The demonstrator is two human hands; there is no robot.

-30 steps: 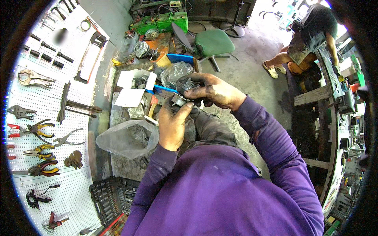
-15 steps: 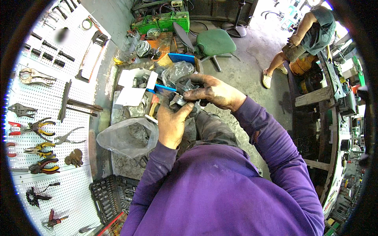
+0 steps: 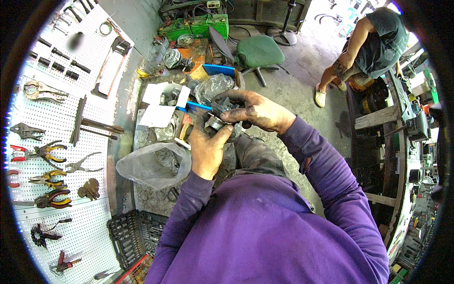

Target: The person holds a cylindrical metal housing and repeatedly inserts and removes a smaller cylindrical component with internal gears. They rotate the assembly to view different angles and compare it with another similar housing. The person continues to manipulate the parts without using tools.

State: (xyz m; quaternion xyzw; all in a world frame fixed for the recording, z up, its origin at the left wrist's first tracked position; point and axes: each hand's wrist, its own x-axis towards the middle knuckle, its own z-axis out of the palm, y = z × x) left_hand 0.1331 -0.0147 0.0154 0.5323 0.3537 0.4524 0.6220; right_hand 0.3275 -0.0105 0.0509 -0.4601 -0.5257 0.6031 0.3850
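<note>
I am gripping a heavy, greasy grey metal part (image 3: 218, 122) by its sides with my left hand (image 3: 208, 147) and right hand (image 3: 255, 111).

A repair workshop is shown. A white pegboard (image 3: 56, 156) at nine o'clock is hung with pliers (image 3: 45, 152), cutters and wrenches. A socket set (image 3: 135, 236) in a black case is seen at seven o'clock. A greasy counter (image 3: 151, 137) is cluttered with metal parts, papers and plastic bags. Green batteries (image 3: 196, 26) are placed at twelve o'clock on a stained concrete floor (image 3: 302, 80), beside a green stool (image 3: 257, 51).
</note>
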